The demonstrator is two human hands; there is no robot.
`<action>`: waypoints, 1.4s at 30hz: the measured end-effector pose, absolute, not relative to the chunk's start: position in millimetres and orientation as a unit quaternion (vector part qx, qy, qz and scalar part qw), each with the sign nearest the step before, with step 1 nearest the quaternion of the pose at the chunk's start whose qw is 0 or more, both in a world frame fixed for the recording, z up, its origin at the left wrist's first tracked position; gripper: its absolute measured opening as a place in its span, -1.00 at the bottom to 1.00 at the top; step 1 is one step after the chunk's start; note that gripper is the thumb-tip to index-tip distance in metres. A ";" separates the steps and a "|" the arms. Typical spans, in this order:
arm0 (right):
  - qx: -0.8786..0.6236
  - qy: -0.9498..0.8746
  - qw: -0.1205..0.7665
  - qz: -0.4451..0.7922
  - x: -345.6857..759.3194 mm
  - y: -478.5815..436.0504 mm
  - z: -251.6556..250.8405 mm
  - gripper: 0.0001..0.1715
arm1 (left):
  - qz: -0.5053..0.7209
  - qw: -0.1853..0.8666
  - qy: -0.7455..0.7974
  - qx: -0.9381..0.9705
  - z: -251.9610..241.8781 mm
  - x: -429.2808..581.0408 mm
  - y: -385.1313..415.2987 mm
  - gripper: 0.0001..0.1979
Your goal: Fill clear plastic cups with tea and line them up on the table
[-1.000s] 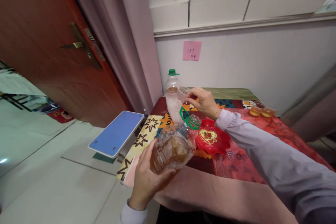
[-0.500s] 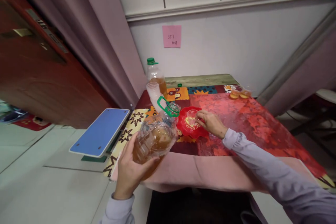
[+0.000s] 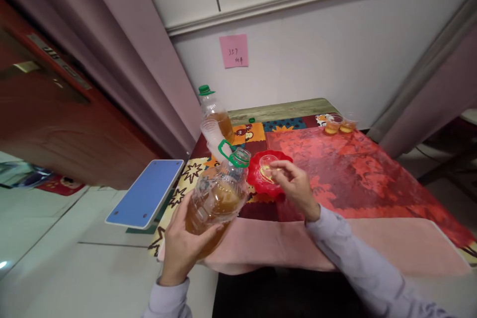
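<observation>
My left hand (image 3: 186,241) is wrapped round a large clear bottle (image 3: 219,196) of amber liquid, uncapped, with a green carry ring at its neck. The bottle leans to the right, its mouth near a scalloped red dish (image 3: 255,179). In my right hand (image 3: 292,181) a clear plastic cup (image 3: 269,160) is pinched over the dish. Whether the cup holds liquid I cannot tell. Behind the bottle stands a tilted stack of clear cups (image 3: 212,134), next to a second bottle (image 3: 219,121) with a green cap.
Two cups of amber liquid (image 3: 331,129) stand at the table's far right corner. A loose green cap (image 3: 252,120) lies near the back edge. A pink cloth (image 3: 272,243) covers the near edge. To the left is a blue stool (image 3: 146,194); the wall rises behind.
The view has shifted a little. My right hand has turned slightly with the cup over the red dish. My left hand keeps its hold on the leaning bottle.
</observation>
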State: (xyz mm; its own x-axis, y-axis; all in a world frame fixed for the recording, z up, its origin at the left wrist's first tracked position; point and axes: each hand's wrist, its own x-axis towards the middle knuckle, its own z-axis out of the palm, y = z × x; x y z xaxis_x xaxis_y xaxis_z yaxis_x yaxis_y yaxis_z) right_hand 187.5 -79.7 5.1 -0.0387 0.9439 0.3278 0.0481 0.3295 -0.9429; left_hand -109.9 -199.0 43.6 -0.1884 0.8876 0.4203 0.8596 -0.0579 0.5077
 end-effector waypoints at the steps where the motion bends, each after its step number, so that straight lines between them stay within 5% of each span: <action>1: -0.387 -0.578 0.555 0.455 174.2 -90.1 3.5 -0.59 | 0.350 0.024 0.687 0.636 44.6 -108.9 -198.6 -0.01; 8: -0.183 -0.499 0.482 0.697 104.8 -138.4 -22.5 0.12 | 0.349 0.038 0.694 0.629 48.6 -105.4 -197.6 -0.02; 15: -0.191 -0.535 0.472 0.674 98.0 -137.2 -39.0 -0.34 | 0.325 0.037 0.693 0.642 54.7 -95.9 -193.3 -0.01; 42: -0.184 -0.441 0.387 0.789 99.5 -145.5 -42.0 -0.20 | 0.264 0.092 0.728 0.626 64.5 -90.4 -171.7 0.04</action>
State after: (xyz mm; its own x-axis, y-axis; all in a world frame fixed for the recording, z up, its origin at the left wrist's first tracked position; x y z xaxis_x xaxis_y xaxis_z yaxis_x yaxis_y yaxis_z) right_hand 99.5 -145.5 -42.0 -0.6328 0.7726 0.0511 -0.4486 -0.3121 -0.8375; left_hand -90.4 -171.7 64.5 -0.2003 0.9601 0.1952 0.8628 0.0784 0.4995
